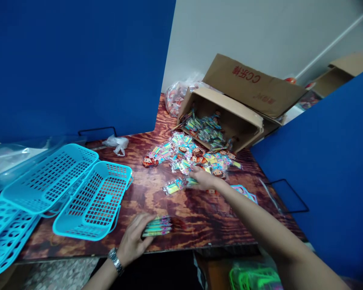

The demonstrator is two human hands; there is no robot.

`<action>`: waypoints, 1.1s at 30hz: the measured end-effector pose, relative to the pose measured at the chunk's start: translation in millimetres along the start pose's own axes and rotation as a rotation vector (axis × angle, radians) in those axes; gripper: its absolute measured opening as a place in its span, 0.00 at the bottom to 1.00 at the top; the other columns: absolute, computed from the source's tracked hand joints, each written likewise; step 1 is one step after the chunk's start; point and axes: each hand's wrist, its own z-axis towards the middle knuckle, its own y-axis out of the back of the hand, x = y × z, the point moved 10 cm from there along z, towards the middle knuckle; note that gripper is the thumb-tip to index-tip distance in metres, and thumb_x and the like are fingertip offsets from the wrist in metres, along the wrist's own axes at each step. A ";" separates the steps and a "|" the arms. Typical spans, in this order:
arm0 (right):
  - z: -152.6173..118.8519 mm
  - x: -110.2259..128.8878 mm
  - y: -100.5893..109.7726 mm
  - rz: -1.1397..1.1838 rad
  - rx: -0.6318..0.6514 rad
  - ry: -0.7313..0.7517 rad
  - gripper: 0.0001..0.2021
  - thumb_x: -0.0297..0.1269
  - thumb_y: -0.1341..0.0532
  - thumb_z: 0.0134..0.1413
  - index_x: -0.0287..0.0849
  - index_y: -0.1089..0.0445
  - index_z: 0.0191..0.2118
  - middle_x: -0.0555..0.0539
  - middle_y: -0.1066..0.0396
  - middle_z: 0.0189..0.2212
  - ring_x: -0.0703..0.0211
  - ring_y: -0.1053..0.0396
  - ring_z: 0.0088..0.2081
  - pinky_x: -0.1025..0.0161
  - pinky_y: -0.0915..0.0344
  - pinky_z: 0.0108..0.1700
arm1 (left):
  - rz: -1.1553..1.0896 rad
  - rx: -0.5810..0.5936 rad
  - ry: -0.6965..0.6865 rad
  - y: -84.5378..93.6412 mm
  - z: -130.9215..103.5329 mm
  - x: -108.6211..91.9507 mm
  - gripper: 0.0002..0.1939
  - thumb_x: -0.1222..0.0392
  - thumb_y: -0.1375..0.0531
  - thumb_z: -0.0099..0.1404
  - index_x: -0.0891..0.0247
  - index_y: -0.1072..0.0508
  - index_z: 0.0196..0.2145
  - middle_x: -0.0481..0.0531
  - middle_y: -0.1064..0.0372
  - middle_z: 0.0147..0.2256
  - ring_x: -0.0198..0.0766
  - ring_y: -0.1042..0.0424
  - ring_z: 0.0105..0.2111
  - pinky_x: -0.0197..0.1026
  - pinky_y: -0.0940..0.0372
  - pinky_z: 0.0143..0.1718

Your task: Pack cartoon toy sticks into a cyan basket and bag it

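My left hand (136, 237), with a metal watch on its wrist, is wrapped round a stack of small wrapped packets (157, 226) near the table's front edge. Out over the table, my right hand (202, 178) has its fingers closed on a wrapped packet (191, 181), partly hidden by the hand. Another packet (174, 186) with yellow contents lies just left of it. Behind my right hand spreads a loose pile of clear-wrapped packets (184, 150) with cartoon faces. A tilted cardboard box (226, 102) opens toward the pile, with more packets (207, 129) inside.
Blue plastic baskets (93, 201) stand on the left of the patterned table (151, 185). A crumpled clear bag (117, 144) lies behind them. Blue panels (72, 68) rise at the back left and right. A filled clear bag (175, 96) sits beside the box.
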 end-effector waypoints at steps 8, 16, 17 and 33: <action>22.2 70.1 -27.1 -0.202 0.063 0.212 0.20 0.38 0.36 0.47 0.36 0.34 0.46 0.32 0.44 0.58 0.45 0.42 0.57 0.51 0.44 0.56 | 0.003 -0.003 0.009 0.5 -0.8 0.9 0.24 0.63 0.43 0.60 0.59 0.39 0.55 0.57 0.30 0.46 0.42 0.29 0.47 0.43 0.33 0.47; 20.0 99.3 -18.0 -0.192 0.020 0.134 0.31 0.41 0.38 0.51 0.38 0.48 0.58 0.36 0.33 0.45 0.45 0.31 0.44 0.50 0.37 0.48 | -0.022 0.002 0.105 -1.8 -2.5 9.3 0.24 0.62 0.41 0.58 0.62 0.39 0.52 0.58 0.30 0.44 0.43 0.29 0.45 0.45 0.32 0.46; 22.4 107.4 -16.4 -0.162 0.008 0.115 0.34 0.43 0.38 0.51 0.40 0.52 0.61 0.36 0.33 0.46 0.46 0.31 0.44 0.52 0.36 0.46 | -0.023 0.008 0.101 -1.7 -1.9 7.8 0.20 0.62 0.41 0.58 0.62 0.36 0.50 0.58 0.31 0.44 0.44 0.30 0.46 0.46 0.33 0.46; 9.7 133.9 -25.1 0.207 -0.047 0.243 0.27 0.47 0.40 0.54 0.44 0.43 0.58 0.40 0.36 0.52 0.50 0.34 0.49 0.58 0.36 0.47 | -0.021 -0.003 0.142 1.5 -0.2 6.2 0.12 0.67 0.39 0.57 0.64 0.29 0.41 0.57 0.77 0.66 0.59 0.58 0.64 0.57 0.46 0.58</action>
